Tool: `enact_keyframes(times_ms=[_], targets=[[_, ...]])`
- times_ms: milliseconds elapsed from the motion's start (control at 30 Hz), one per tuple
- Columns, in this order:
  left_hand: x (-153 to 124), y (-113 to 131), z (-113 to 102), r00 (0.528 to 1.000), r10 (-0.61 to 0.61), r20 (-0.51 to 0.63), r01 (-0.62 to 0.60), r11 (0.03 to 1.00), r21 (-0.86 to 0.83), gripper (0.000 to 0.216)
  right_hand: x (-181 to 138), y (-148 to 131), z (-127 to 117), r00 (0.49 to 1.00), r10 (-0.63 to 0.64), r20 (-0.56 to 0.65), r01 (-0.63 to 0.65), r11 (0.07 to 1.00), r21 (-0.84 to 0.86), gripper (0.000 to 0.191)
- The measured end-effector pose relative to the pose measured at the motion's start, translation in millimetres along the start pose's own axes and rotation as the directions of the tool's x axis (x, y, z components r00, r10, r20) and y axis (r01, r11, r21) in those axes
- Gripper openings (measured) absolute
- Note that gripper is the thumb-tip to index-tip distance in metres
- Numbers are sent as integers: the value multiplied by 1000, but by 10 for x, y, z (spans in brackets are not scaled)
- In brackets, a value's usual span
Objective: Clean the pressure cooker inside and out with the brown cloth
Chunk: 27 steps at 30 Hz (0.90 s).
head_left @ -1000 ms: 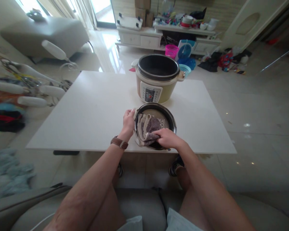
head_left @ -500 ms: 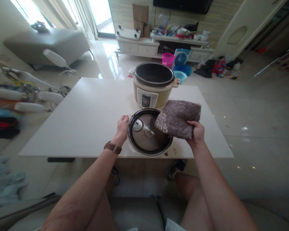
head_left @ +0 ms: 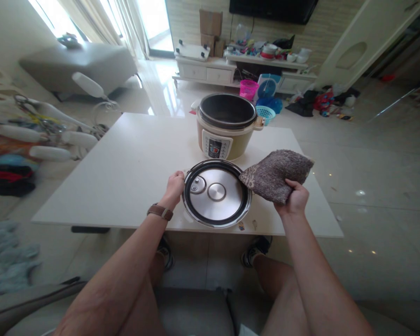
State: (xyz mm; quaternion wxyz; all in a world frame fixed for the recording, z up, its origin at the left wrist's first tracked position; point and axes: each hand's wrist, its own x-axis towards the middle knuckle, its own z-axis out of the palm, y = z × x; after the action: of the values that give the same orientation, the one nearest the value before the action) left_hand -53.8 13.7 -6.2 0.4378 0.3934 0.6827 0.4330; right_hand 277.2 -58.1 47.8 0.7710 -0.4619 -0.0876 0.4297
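Observation:
My left hand [head_left: 174, 187] is closed on the left edge of a round pressure cooker lid [head_left: 227, 205], whose metal underside and black sealing ring face me. A brown fluffy cloth [head_left: 276, 172] with a pale pattern at one corner is gripped in my right hand [head_left: 294, 198]. That patterned corner is at the lid's right rim; I cannot tell whether it touches. Behind the lid stands the electric pressure cooker [head_left: 227, 133], its dark pot uncovered and its control panel turned towards me.
The white table [head_left: 126, 163] carries the cooker, with small stickers near its front edge. Beyond it are a pink basket [head_left: 248, 88], a light blue basket [head_left: 265, 113] and a cluttered TV cabinet [head_left: 196, 72]. A lamp with white arms [head_left: 51, 153] is at the left.
My right hand has moved the cloth rightwards, from over the lid to its right rim. The lid now shows more of its underside and looks brighter. The whole view has shifted slightly.

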Motion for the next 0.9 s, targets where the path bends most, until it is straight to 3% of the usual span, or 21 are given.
enact_keyframes(times_ms=[133,233,300,433,533,633,700,800,900], targets=[[16,-13,-84,1000,-9,27,6,993,115,24,7,31,-2,1000,11,8,-11,1000,-19,40],[-16,3,-182,992,-64,112,44,985,169,11,12,63,-12,999,29,23,-29,999,-26,39],[-45,8,-254,968,-132,213,91,977,191,4,4,77,-6,998,42,37,-41,999,-30,39],[-78,-22,-381,890,-262,373,174,952,252,25,-25,85,33,998,61,35,-60,998,-32,37],[-86,-48,-421,861,-264,435,144,946,290,14,-30,94,53,998,48,38,-48,999,-23,37],[-109,-50,-381,870,-216,443,68,943,325,14,-17,122,52,997,51,58,-50,999,-21,37],[-134,-49,-323,895,-118,429,-20,952,304,15,-11,147,50,996,60,68,-58,998,-30,37],[-173,-54,-241,931,67,358,-179,941,287,44,-20,179,62,995,65,81,-61,997,-46,37],[-207,-61,-206,929,171,328,-299,870,391,62,-45,196,92,996,67,66,-64,997,-49,35]])
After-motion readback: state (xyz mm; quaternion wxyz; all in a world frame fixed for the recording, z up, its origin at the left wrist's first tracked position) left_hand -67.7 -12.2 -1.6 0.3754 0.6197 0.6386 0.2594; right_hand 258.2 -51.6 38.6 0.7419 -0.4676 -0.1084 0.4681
